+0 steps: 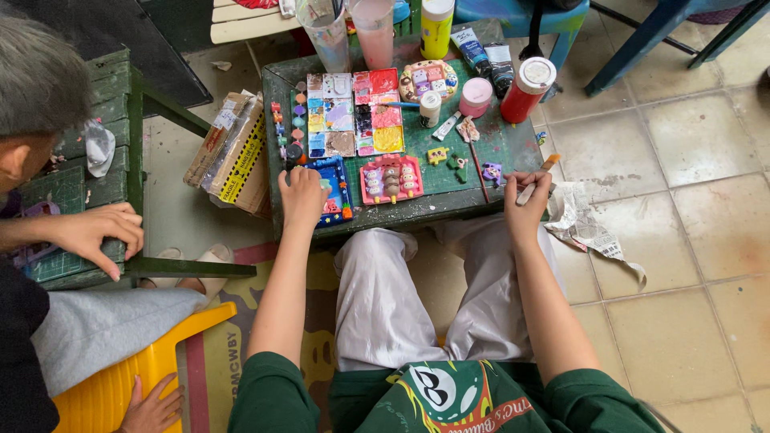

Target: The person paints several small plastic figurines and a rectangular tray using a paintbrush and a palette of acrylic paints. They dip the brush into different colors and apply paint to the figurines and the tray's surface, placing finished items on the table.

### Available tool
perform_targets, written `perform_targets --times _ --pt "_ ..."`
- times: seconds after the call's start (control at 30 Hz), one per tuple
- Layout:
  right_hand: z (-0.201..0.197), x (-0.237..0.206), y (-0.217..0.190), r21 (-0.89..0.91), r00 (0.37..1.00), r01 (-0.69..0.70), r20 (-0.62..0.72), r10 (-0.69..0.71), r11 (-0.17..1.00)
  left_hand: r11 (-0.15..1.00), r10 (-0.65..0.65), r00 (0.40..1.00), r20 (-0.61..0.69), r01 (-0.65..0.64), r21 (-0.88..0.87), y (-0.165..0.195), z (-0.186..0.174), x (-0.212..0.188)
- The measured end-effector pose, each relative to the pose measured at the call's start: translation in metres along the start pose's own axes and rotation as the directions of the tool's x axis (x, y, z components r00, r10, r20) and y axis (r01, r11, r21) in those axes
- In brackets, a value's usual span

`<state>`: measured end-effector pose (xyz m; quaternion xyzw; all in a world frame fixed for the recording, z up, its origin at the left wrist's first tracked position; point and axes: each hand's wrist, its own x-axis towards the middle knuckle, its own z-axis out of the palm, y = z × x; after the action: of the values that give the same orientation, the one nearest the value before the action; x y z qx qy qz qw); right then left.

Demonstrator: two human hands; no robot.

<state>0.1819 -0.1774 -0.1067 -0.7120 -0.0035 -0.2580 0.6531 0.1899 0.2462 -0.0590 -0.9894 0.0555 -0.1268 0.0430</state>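
Note:
My left hand (302,197) rests on a blue painted plaque (334,190) at the front left of a small green table (449,204). My right hand (525,200) grips a paintbrush (538,178) at the table's front right edge. Between my hands lies a pink tray with small figures (391,180). Behind it sit two paint palettes (354,113) with many colours. Small painted pieces (449,159) lie on the green mat.
A red-capped jar (526,88), a pink pot (476,96), paint tubes (486,56) and cups (374,32) stand at the table's back. Crumpled newspaper (585,224) lies on the tiled floor to the right. Another person (48,160) sits left at a green bench, a cardboard pack (237,152) beside it.

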Motion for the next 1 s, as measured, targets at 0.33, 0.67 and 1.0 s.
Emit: perform_targets --times 0.33,0.67,1.0 --pt "0.015 -0.04 -0.038 0.235 0.995 -0.076 0.082 0.058 0.969 0.615 -0.227 0.972 -0.062 0.094 -0.783 0.076 -0.032 0.016" --pt "-0.009 -0.081 -0.135 0.466 0.972 -0.204 0.204 0.12 0.861 -0.182 0.012 0.995 0.099 0.1 -0.978 0.232 -0.089 -0.029" --pt "-0.091 -0.1 -0.191 0.09 0.995 -0.07 0.075 0.064 0.993 -0.618 0.314 0.878 0.361 0.478 -0.624 0.27 -0.087 -0.059"
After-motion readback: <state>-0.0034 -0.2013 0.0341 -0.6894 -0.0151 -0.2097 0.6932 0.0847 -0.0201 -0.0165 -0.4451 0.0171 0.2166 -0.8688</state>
